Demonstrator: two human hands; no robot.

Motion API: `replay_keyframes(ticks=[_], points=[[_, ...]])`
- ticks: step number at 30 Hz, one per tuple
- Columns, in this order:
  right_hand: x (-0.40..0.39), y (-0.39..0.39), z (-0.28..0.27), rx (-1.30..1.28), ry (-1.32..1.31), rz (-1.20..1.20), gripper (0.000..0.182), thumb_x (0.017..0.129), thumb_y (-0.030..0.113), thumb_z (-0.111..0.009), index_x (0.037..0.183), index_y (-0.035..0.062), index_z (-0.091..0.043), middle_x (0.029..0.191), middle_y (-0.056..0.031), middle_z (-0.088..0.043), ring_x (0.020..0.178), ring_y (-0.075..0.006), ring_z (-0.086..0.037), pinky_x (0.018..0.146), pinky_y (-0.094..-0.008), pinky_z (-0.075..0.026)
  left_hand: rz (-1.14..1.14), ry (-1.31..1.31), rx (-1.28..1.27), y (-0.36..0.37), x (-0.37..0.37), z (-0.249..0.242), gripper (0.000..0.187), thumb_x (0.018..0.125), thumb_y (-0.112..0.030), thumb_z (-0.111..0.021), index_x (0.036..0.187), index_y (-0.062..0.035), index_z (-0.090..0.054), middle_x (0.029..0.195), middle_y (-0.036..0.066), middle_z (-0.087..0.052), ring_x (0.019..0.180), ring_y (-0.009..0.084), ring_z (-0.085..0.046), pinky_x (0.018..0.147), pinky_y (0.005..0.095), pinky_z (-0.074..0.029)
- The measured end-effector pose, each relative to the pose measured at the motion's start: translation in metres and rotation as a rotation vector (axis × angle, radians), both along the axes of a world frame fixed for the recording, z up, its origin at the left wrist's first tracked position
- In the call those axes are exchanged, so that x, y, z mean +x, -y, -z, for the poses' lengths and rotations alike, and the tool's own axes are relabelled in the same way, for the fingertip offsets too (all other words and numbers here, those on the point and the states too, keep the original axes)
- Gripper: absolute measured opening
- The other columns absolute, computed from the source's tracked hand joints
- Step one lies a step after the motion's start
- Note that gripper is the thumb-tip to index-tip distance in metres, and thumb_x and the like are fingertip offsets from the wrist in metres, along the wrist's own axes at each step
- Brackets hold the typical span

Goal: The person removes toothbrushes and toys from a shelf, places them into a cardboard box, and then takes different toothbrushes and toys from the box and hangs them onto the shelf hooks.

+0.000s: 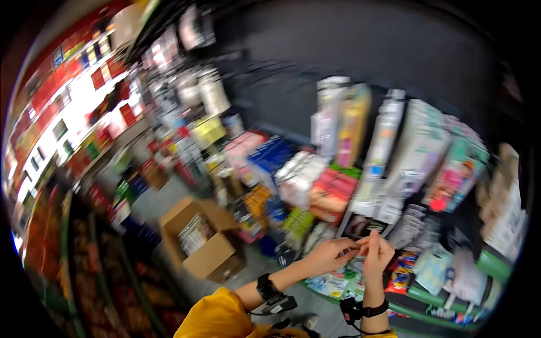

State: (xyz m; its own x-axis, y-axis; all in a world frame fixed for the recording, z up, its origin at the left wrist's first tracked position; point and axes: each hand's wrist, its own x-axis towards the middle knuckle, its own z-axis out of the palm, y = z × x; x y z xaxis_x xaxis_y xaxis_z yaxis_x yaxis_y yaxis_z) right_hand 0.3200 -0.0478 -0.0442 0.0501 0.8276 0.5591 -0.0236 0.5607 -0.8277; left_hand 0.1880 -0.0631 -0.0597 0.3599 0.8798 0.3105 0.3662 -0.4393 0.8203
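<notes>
My left hand [332, 254] and my right hand [376, 253] meet in front of a shelf of packaged goods. The fingers of both are bent and close together at their tips. Whatever lies between them, if anything, is too small and blurred to make out. Just above the fingertips is a dark package [365, 225]. Below the hands lie white-and-green packets [337, 283], and a red-and-orange packet [401, 272] is to the right of my right hand.
An open cardboard box [217, 253] with packets inside stands on the grey floor [160, 205] at the left. Long hanging packages [352, 127] line the dark wall [360, 45]. Dark crates [104, 265] fill the lower left, and bright shelves [79, 96] rise behind.
</notes>
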Motion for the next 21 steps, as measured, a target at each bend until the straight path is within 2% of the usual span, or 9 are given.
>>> replay_keyframes(ticks=[1, 5, 8, 11, 13, 15, 16, 17, 21], points=[[-0.024, 0.003, 0.003, -0.046, 0.012, -0.092, 0.038, 0.088, 0.014, -0.046, 0.056, -0.0042, -0.054, 0.044, -0.0017, -0.045, 0.038, -0.0058, -0.04, 0.039, -0.0215, -0.029, -0.053, -0.045, -0.137, 0.013, -0.022, -0.002, 0.014, 0.079, -0.007, -0.053, 0.09, -0.0004, -0.053, 0.094, 0.016, -0.054, 0.074, 0.0288, -0.056, 0.062, 0.0353, -0.044], [-0.119, 0.003, 0.024, -0.075, 0.159, -0.308, 0.029, 0.083, 0.01, -0.054, 0.057, -0.0026, -0.054, 0.046, -0.0027, -0.046, 0.041, -0.0061, -0.04, 0.04, -0.0225, -0.029, -0.253, -0.102, -0.228, 0.042, -0.099, 0.033, 0.022, 0.08, -0.007, -0.052, 0.1, 0.0022, -0.052, 0.09, 0.017, -0.055, 0.073, 0.0279, -0.057, 0.063, 0.0319, -0.044], [-0.206, 0.013, 0.038, -0.033, 0.232, -0.47, 0.023, 0.08, 0.009, -0.059, 0.061, -0.0024, -0.054, 0.05, -0.0021, -0.047, 0.046, -0.0056, -0.041, 0.043, -0.0222, -0.031, -0.417, 0.063, 0.083, 0.063, -0.164, 0.078, 0.021, 0.078, -0.003, -0.05, 0.099, -0.0021, -0.05, 0.099, 0.018, -0.051, 0.081, 0.0355, -0.054, 0.066, 0.0393, -0.044], [-0.296, 0.026, 0.068, -0.083, 0.239, -0.645, 0.015, 0.079, 0.009, -0.061, 0.068, -0.0011, -0.057, 0.056, -0.0007, -0.051, 0.05, -0.0047, -0.043, 0.045, -0.0208, -0.033, -0.51, 0.069, 0.028, 0.088, -0.245, 0.112, 0.023, 0.077, -0.004, -0.051, 0.1, -0.002, -0.05, 0.104, 0.018, -0.049, 0.082, 0.035, -0.054, 0.067, 0.0397, -0.044], [-0.356, 0.032, 0.091, -0.163, 0.325, -0.699, 0.012, 0.079, 0.01, -0.06, 0.073, -0.0002, -0.058, 0.058, -0.0007, -0.053, 0.051, -0.0045, -0.045, 0.045, -0.0207, -0.035, -0.567, 0.107, 0.044, 0.1, -0.302, 0.138, 0.023, 0.078, -0.007, -0.052, 0.1, -0.0024, -0.05, 0.097, 0.015, -0.053, 0.079, 0.0346, -0.055, 0.066, 0.0397, -0.043], [-0.415, 0.036, 0.12, -0.138, 0.415, -0.717, 0.01, 0.08, 0.01, -0.059, 0.082, 0.0002, -0.059, 0.061, -0.002, -0.055, 0.053, -0.0041, -0.048, 0.047, -0.0199, -0.038, -0.595, 0.216, -0.332, 0.112, -0.358, 0.153, 0.023, 0.079, -0.01, -0.053, 0.101, -0.0036, -0.051, 0.087, 0.014, -0.056, 0.073, 0.0335, -0.055, 0.065, 0.0382, -0.044], [-0.447, 0.037, 0.134, -0.195, 0.443, -0.746, 0.01, 0.081, 0.01, -0.058, 0.084, -0.0001, -0.058, 0.061, -0.0025, -0.056, 0.054, -0.0045, -0.049, 0.047, -0.0201, -0.039, -0.642, 0.259, -0.343, 0.113, -0.385, 0.183, 0.024, 0.079, -0.013, -0.053, 0.101, -0.0044, -0.053, 0.079, 0.012, -0.057, 0.07, 0.0313, -0.057, 0.063, 0.0371, -0.044], [-0.473, 0.039, 0.15, -0.26, 0.48, -0.777, 0.01, 0.081, 0.01, -0.057, 0.085, -0.0003, -0.058, 0.062, -0.003, -0.056, 0.054, -0.0048, -0.049, 0.048, -0.0203, -0.04, -0.649, 0.293, -0.363, 0.117, -0.403, 0.213, 0.024, 0.079, -0.013, -0.053, 0.101, -0.0044, -0.053, 0.079, 0.012, -0.057, 0.07, 0.0313, -0.057, 0.063, 0.0371, -0.044], [-0.574, 0.041, 0.231, -0.483, 0.654, -0.922, 0.011, 0.083, 0.009, -0.053, 0.088, -0.0009, -0.057, 0.071, -0.0036, -0.059, 0.066, -0.0083, -0.056, 0.057, -0.0206, -0.045, -1.011, 0.174, -0.431, 0.146, -0.48, 0.305, 0.022, 0.077, -0.014, -0.055, 0.095, -0.0016, -0.055, 0.085, 0.016, -0.055, 0.073, 0.0283, -0.057, 0.064, 0.0373, -0.044]])
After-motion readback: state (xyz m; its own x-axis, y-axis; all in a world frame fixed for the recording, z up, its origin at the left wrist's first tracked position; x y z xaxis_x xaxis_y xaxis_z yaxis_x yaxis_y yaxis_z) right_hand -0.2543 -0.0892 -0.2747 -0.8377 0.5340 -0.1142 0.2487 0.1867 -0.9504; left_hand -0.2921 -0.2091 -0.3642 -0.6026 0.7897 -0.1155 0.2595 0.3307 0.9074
